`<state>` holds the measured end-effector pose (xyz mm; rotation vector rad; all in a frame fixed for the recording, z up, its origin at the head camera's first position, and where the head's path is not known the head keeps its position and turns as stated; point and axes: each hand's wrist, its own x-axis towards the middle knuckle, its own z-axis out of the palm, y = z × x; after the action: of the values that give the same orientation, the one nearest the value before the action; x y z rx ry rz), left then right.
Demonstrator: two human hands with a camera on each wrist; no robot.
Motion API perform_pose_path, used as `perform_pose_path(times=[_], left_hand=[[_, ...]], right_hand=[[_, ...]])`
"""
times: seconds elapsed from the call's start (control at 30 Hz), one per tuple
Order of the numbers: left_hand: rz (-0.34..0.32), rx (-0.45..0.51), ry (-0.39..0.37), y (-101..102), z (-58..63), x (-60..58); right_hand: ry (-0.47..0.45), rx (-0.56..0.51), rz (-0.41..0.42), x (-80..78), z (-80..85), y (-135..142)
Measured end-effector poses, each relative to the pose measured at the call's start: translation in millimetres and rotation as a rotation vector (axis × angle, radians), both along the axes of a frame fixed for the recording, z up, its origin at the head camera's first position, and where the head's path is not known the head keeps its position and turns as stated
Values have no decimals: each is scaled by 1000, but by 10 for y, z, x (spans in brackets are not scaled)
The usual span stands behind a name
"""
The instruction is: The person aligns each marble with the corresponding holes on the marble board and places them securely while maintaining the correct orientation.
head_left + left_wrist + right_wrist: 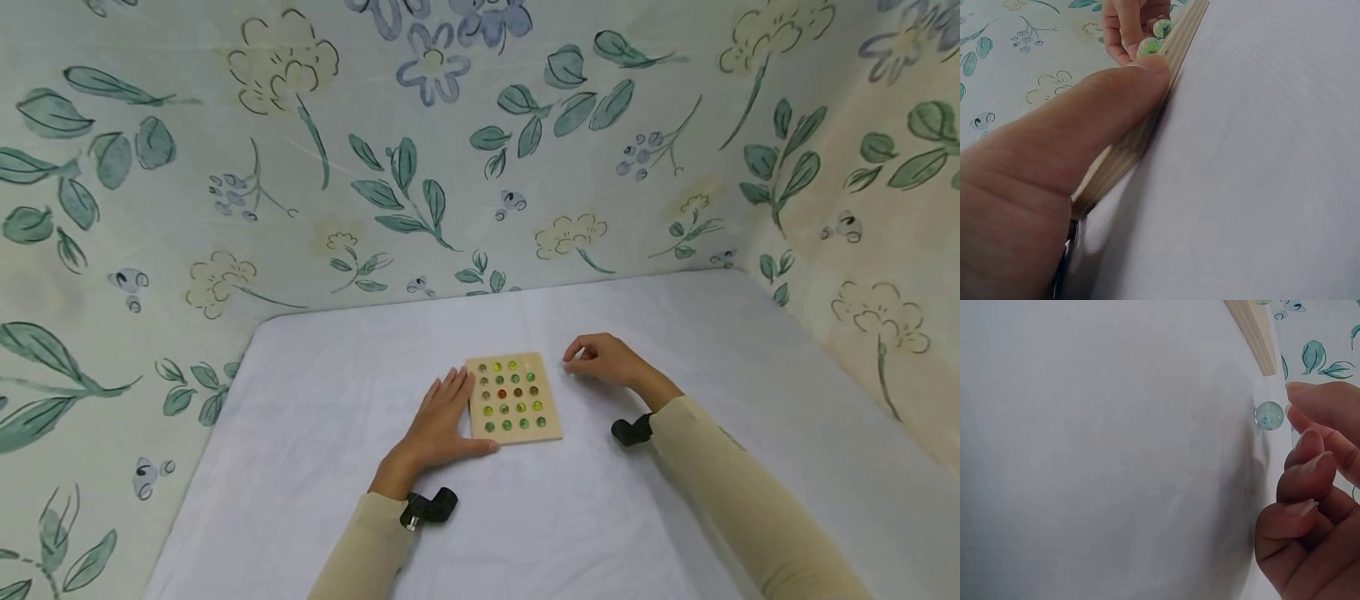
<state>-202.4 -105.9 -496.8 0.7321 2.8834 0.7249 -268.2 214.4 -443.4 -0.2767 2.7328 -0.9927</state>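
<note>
A square wooden board [551, 421] lies on the table with rows of glass marbles in it, mostly green, one reddish. Its far right corner spot shows no marble. Along its left edge rest the straight fingers of my left hand [438, 421]; the thumb presses the near edge. To the right of the board is my right hand [606, 360], fingers bent, thumb and index tips close together. A pale green marble [1269, 415] sits at the table surface just beyond those fingertips, apparently not between them. From the head view that marble cannot be made out.
White cloth covers the table [337, 400]. Behind it and on the right stands a flower-patterned wall covering [450, 125]. Black wrist cameras [429, 508] are strapped at both sleeve cuffs.
</note>
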Motion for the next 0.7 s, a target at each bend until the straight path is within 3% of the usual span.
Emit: perform_pose_path(times=[0.43,0.7], left_hand=[[-4,7,7,8,-7,1],[3,3,9,0,-13,6]], right_hand=[[-22,-55,-6,14,-51,92],[-27,-27,-30,26,-80,73]])
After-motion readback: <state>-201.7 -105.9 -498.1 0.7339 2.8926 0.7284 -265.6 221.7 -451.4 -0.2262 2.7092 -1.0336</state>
